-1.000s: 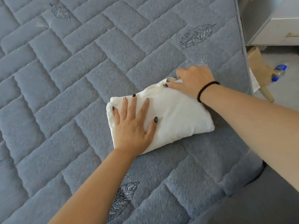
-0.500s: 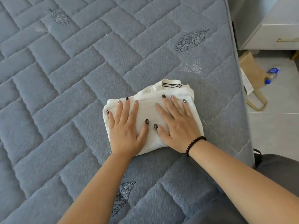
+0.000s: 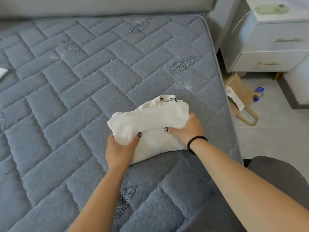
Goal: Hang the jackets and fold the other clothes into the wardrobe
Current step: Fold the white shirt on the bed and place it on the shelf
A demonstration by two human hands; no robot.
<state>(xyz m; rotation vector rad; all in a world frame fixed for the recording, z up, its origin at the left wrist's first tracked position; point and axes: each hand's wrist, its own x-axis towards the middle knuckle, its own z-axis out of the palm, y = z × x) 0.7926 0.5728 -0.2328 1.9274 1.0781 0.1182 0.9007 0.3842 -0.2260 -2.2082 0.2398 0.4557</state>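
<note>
A folded white garment [image 3: 150, 119] with a black-lettered neck band lies on the grey-blue quilted mattress [image 3: 83, 91], near its right edge. My left hand [image 3: 119, 150] grips the garment's near left corner, thumb on top and fingers underneath. My right hand [image 3: 188, 131], with a dark bead bracelet at the wrist, grips its right side, thumb on top and fingers tucked under the cloth.
A pale nightstand [image 3: 274, 46] with two drawers stands right of the bed. On the tiled floor beside it lie a brown paper bag [image 3: 240, 92] and a plastic bottle [image 3: 258, 94]. A white scrap [image 3: 2, 72] shows at the mattress's left edge. The headboard [image 3: 100, 5] runs along the top.
Both hands went from pressing flat on the garment to gripping its near edges with fingers under it. The view tilted up, showing the headboard and nightstand.
</note>
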